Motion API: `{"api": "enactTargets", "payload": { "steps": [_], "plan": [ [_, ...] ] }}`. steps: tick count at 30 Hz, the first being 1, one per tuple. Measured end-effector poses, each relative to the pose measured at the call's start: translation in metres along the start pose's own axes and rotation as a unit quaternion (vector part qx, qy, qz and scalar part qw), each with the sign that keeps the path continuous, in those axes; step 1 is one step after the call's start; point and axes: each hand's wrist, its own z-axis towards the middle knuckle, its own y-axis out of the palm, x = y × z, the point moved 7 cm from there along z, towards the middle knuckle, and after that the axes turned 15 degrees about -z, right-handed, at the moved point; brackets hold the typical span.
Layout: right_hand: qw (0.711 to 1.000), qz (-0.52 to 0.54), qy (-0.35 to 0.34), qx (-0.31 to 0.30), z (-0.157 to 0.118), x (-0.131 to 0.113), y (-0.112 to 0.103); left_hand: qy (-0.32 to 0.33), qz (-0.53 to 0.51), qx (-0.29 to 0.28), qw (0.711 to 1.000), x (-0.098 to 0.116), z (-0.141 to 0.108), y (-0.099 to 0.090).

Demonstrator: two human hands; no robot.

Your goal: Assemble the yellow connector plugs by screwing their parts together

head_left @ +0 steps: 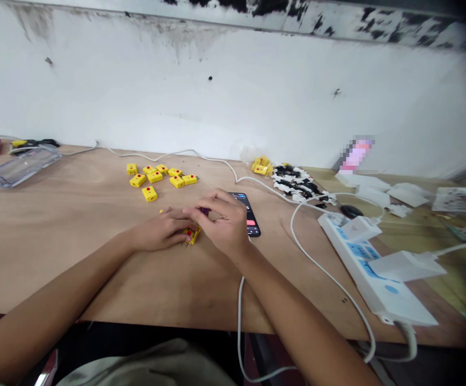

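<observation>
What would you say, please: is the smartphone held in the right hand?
No, the smartphone lies on the table, partly hidden by the right hand, which pinches a dark purple item.

- Single view: head-worn camera, aimed forward and down across the brown tabletop (56,230).
- Station: above my own clothing (148,367), which shows at the bottom edge.
- Range: close; my left hand (166,229) and right hand (225,222) sit near mid-frame.
- Background: white wall (136,86), faced nearly square.
- Level: slightly tilted, tabletop edges descending rightward.
</observation>
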Motion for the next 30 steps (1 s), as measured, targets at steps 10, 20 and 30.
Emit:
{"api": "enactTargets", "payload": {
  "steps": [10,20,30],
  "plan": [
    [0.928,0.231,0.165,-0.241,-0.006,0.026,0.028,-0.016,0.007,-0.015,1.0,-0.005,0.001,0.002],
    [0.963,0.156,0.099,-0.197,-0.006,0.021,0.026,-0.018,-0.01,-0.015,1.0,-0.003,0.001,0.001],
    [0.954,0.195,0.101,-0.202,-0.005,0.022,0.025,-0.004,0.001,-0.008,1.0,-0.002,0.001,-0.001]
  ]
}}
